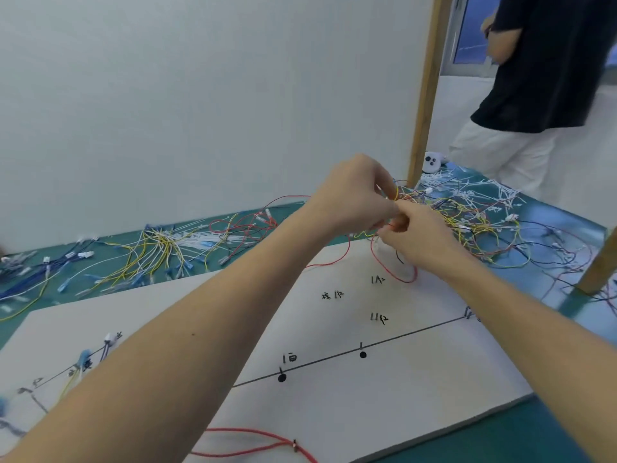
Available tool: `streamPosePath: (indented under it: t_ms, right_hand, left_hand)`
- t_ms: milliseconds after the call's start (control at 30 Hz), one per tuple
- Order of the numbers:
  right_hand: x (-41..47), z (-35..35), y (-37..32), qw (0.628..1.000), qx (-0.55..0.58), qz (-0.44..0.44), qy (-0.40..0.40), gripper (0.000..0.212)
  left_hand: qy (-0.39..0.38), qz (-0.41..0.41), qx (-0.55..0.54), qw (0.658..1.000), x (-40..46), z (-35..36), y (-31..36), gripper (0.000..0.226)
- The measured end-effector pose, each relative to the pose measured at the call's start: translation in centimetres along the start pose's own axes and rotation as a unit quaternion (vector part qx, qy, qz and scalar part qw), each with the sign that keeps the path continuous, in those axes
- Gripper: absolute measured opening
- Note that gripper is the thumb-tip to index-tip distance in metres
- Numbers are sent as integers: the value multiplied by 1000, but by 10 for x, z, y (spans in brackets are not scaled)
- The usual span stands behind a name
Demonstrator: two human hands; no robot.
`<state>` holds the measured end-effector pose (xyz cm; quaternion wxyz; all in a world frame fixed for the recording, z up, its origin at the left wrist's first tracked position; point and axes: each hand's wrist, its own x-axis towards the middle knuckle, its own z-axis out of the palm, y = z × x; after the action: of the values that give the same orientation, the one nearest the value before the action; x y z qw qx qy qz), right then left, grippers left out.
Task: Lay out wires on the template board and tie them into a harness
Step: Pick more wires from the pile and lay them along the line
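The white template board (334, 329) lies in front of me, marked with a black line, dots and handwritten labels. Above its far edge my left hand (354, 192) and my right hand (417, 235) meet, fingers curled, both pinching thin wires from a tangled bundle of yellow, red and black wires (467, 222). A yellow wire loops round my left fingertips. A red wire (394, 272) hangs in a loop below my right hand onto the board. More red wire (253, 446) lies at the board's near edge. Blue-tipped wires (83, 359) rest on the board's left end.
Piles of yellow, white, red and blue wires (160, 248) spread over the green mat (534, 439) behind the board. White cable ties (467, 192) are heaped at the back right. A wooden post (427, 88) stands there. A person (541, 78) stands beyond the table.
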<state>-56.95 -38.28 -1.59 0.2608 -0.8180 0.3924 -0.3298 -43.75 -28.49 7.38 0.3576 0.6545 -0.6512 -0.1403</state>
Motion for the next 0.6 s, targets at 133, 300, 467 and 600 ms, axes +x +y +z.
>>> streamPosePath:
  t_ms: [133,300,467,600]
  right_hand:
    - [16,7,10,993,-111,16,23,15]
    - [28,-6,10,969,-220,-10,111,11]
    - [38,-25,9,951,-260,-51,157,26]
    - [39,-34,10,942,-287,-61,165,60]
  left_hand:
    - [16,-2,3,1000,-2,-15,9,14]
    - [37,-43,-136,989,3,-40,5,15]
    - [78,-75,-234,966,10,-53,0,26]
    - [145,-84,-322,932,14,-51,-9,17]
